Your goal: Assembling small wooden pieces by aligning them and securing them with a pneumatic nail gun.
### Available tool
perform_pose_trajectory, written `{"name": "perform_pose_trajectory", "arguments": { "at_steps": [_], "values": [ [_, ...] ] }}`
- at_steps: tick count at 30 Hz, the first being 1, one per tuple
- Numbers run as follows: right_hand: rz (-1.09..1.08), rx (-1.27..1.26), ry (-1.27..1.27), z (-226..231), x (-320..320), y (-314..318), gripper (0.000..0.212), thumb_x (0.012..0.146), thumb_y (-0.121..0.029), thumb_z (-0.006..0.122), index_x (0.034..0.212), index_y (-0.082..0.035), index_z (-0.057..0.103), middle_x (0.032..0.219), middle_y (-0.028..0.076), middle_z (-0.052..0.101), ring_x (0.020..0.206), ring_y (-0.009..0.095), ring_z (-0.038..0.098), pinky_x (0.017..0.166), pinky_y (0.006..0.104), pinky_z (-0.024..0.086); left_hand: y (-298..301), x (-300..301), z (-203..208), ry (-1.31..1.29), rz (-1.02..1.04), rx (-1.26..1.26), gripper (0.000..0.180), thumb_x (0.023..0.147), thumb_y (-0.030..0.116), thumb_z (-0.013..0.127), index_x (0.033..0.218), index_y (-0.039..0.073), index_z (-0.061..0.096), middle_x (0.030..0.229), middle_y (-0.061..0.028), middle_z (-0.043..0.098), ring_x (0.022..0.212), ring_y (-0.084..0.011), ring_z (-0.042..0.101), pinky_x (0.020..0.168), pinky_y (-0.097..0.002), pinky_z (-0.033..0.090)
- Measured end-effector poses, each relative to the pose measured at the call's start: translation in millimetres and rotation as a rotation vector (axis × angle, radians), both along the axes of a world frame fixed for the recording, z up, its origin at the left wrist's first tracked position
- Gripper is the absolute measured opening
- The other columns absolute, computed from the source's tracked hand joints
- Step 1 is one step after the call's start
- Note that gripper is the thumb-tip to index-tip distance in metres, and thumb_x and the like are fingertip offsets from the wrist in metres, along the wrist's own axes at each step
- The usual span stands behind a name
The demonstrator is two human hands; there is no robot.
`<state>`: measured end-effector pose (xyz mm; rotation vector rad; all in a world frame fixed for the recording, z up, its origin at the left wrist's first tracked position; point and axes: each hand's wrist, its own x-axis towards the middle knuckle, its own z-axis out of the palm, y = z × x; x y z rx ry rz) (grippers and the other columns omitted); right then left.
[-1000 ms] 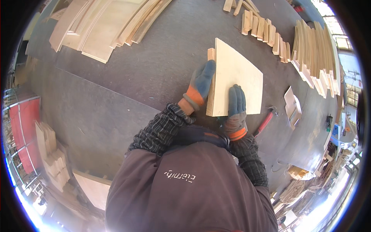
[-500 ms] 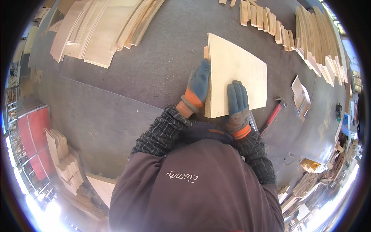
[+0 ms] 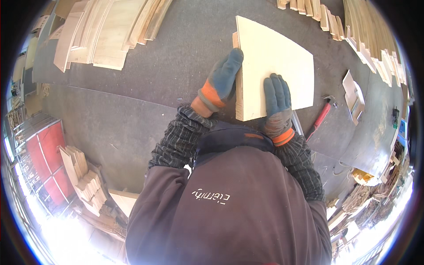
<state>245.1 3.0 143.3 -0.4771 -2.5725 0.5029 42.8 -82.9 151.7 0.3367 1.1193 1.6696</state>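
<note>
Your left hand (image 3: 223, 79) is gripping the left edge of the plywood panel (image 3: 274, 66) mid-table while your right hand (image 3: 277, 99) lies flat on top, so uneven pressure could skew it off the wood strip (image 3: 235, 39) underneath.

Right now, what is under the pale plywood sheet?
A wooden block pokes out at the left edge of the plywood sheet; the dark table lies beneath. The left hand grips that edge, the right hand presses on top. Anything else underneath is covered.

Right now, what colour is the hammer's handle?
Red, on the hammer lying right of the board; seen in the head view.
</note>
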Motion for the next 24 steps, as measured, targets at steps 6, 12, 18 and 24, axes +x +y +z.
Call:
{"name": "perform_pose_trajectory", "arguments": {
  "at_steps": [6, 12, 18, 24],
  "values": [
    [0.013, -0.021, -0.035, 1.2, 1.5, -2.5, 0.063, 0.091, -0.004, 0.056, 0.154, -0.003, 0.052, 0.156, 0.024, 0.051, 0.145, 0.044, 0.048, 0.122, 0.0561, 0.037, -11.1, -9.0, 2.0, -0.058, -0.074, 0.009, 0.077, 0.108, 0.058, 0.053, 0.148, -0.008, 0.048, 0.138, -0.0269, 0.061, 0.127, -0.0294, 0.065, 0.103, -0.037, 0.058],
    [0.012, -0.007, -0.043, -2.8, 3.5, -0.4, 0.063, 0.091, -0.004, 0.056, 0.154, -0.003, 0.052, 0.157, 0.024, 0.05, 0.146, 0.044, 0.048, 0.123, 0.0558, 0.037, -10.4, -11.4, 6.2, 0.04, -0.119, -0.01, 0.078, 0.107, 0.058, 0.055, 0.147, -0.009, 0.048, 0.138, -0.0269, 0.061, 0.125, -0.0291, 0.066, 0.101, -0.0358, 0.059],
    [0.006, -0.022, -0.032, 2.7, 1.7, -1.6, 0.064, 0.09, -0.003, 0.059, 0.154, -0.003, 0.052, 0.156, 0.023, 0.051, 0.145, 0.044, 0.049, 0.122, 0.0556, 0.038, -7.5, -7.2, 10.6, 0.014, -0.079, 0.022, 0.079, 0.106, 0.059, 0.056, 0.146, -0.01, 0.05, 0.137, -0.0272, 0.062, 0.124, -0.0311, 0.066, 0.102, -0.0385, 0.057],
    [0.008, -0.001, -0.019, -0.4, 2.4, 0.6, 0.061, 0.091, -0.002, 0.058, 0.152, -0.003, 0.054, 0.155, 0.023, 0.052, 0.144, 0.043, 0.05, 0.121, 0.0551, 0.04, -7.9, -6.8, 5.7, 0.049, -0.07, 0.025, 0.081, 0.105, 0.06, 0.058, 0.144, -0.01, 0.051, 0.136, -0.0266, 0.063, 0.121, -0.0315, 0.067, 0.101, -0.0387, 0.057]
  ]
}}
